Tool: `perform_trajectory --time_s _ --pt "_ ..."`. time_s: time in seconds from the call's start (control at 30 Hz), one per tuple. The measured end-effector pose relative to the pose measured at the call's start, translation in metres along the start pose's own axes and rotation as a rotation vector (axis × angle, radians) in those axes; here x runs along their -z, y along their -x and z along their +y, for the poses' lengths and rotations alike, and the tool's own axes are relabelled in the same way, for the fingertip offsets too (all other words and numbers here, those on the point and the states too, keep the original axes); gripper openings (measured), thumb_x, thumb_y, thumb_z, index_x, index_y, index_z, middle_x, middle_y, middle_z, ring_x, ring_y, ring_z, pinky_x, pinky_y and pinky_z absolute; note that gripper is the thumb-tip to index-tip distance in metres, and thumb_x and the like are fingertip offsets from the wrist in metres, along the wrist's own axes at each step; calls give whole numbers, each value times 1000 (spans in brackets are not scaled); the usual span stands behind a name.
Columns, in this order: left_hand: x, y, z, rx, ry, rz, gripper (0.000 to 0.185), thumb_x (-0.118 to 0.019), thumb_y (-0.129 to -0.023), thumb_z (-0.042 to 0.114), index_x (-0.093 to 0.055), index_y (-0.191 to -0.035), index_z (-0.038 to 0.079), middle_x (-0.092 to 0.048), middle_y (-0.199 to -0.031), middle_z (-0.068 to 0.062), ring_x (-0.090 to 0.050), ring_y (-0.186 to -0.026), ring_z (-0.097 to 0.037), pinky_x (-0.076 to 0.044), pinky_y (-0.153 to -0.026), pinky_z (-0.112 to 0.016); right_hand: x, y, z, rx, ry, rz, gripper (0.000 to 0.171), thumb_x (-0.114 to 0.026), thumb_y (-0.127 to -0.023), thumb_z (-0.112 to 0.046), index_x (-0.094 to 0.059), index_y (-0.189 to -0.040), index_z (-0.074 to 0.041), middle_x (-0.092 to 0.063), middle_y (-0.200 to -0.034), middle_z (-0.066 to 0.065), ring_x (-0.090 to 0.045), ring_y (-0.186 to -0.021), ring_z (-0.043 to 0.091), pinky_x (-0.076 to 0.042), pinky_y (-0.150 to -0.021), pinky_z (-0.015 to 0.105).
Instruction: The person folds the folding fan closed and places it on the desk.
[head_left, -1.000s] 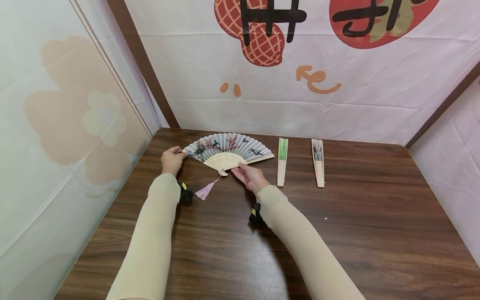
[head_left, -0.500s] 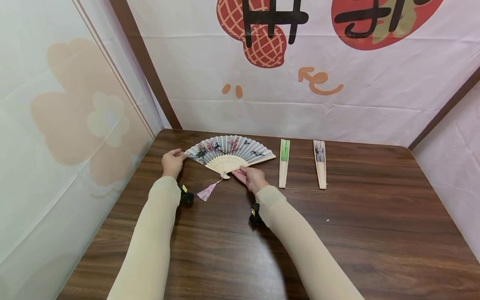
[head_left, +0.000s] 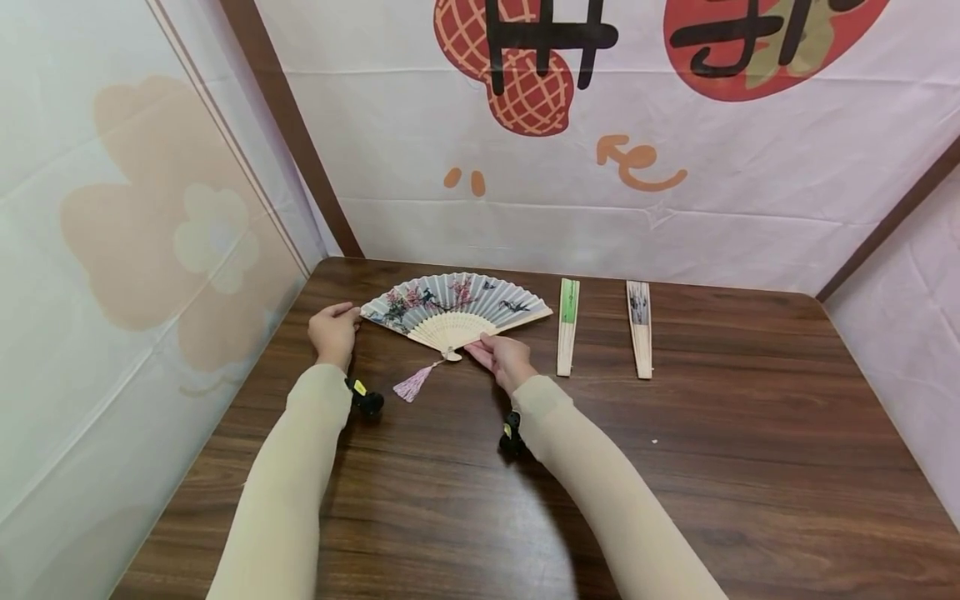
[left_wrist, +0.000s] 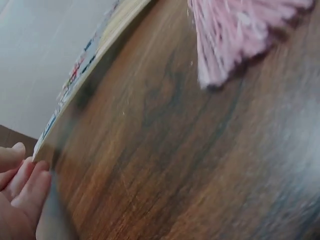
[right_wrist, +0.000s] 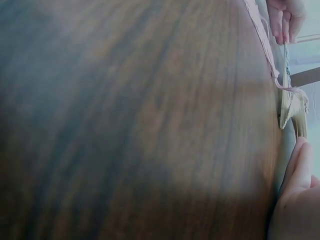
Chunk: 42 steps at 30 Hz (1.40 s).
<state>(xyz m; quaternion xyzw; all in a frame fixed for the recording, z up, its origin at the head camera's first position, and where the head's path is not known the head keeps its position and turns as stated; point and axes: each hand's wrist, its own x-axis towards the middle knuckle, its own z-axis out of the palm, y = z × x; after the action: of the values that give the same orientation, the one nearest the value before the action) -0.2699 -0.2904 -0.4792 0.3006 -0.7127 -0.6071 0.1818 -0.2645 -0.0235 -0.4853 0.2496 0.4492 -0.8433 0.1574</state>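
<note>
Your left hand (head_left: pixel 333 332) has pulled the open fan's (head_left: pixel 456 309) left end wider, fingers pinching it; your right hand (head_left: pixel 504 360) pinches near its pivot; it lies near the table's (head_left: pixel 675 467) back-left corner.

Open fan (head_left: pixel 454 310) on table (head_left: pixel 750 467), far left; 2 closed fans (head_left: pixel 567 326) (head_left: pixel 639 327) right of it.

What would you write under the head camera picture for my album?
Two hands hold an open fan beside two folded fans.
</note>
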Motion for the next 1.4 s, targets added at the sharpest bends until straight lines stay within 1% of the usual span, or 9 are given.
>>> perform_trajectory --time_s 0.1,0.2,0.43,0.63,0.73,0.9,0.97,1.13,1.4 --pt "1 4 2 52 116 -3 31 -67 -93 3 -66 -123 -6 -65 -85 2 -68 -81 -8 -62 -80 -21 3 3 1 23 11 -12 23 -58 -95 8 -62 -117 15 -67 -68 13 -72 -70 23 -63 -85 34" --pt "2 9 5 97 222 -2 34 -66 -92 -1 -63 -126 -8 -63 -83 3 -67 -79 -8 -63 -83 -24 6 8 0 49 43 -31 23 -58 -95 8 -63 -116 15 -68 -68 12 -72 -67 21 -64 -81 31" --pt "4 21 15 215 443 -3 38 -66 -89 -7 -62 -127 -7 -61 -96 -5 -68 -80 -12 -63 -79 -24 18 22 -7 136 142 -104 21 -58 -96 5 -63 -114 15 -70 -71 9 -73 -68 17 -64 -73 26" --pt "5 34 24 312 614 -28 28 -67 -90 -4 -68 -118 -2 -62 -102 -5 -67 -88 -12 -62 -86 -22 25 32 -9 187 177 -155 17 -58 -97 2 -65 -109 13 -71 -73 8 -73 -68 15 -64 -73 24" --pt "4 42 27 336 676 -51 15 -66 -92 -1 -72 -106 1 -64 -99 -4 -66 -84 -13 -62 -81 -21 26 37 -8 204 195 -174 14 -58 -98 1 -65 -105 11 -71 -72 8 -73 -68 15 -64 -73 25" --pt "3 54 29 307 708 -92 11 -63 -96 4 -69 -105 4 -66 -92 -4 -68 -77 -12 -63 -72 -22 34 46 -5 224 219 -189 9 -59 -98 0 -64 -100 7 -71 -73 7 -73 -69 15 -64 -75 27" --pt "2 60 30 272 695 -100 13 -63 -96 6 -68 -109 4 -67 -91 -3 -69 -77 -12 -63 -72 -21 39 51 -5 241 225 -202 9 -58 -98 -1 -63 -100 7 -71 -74 6 -74 -70 15 -64 -75 27" --pt "-3 71 34 221 693 -100 7 -65 -96 6 -70 -100 5 -69 -88 -2 -69 -74 -10 -63 -71 -19 50 62 -7 270 249 -232 11 -57 -99 -1 -61 -103 9 -71 -74 5 -74 -71 14 -64 -75 26" --pt "-7 81 36 177 707 -112 5 -66 -94 5 -71 -94 6 -70 -84 -2 -70 -69 -10 -63 -71 -20 60 73 -11 262 263 -233 10 -59 -98 -1 -63 -103 7 -73 -75 4 -74 -72 15 -65 -74 28"
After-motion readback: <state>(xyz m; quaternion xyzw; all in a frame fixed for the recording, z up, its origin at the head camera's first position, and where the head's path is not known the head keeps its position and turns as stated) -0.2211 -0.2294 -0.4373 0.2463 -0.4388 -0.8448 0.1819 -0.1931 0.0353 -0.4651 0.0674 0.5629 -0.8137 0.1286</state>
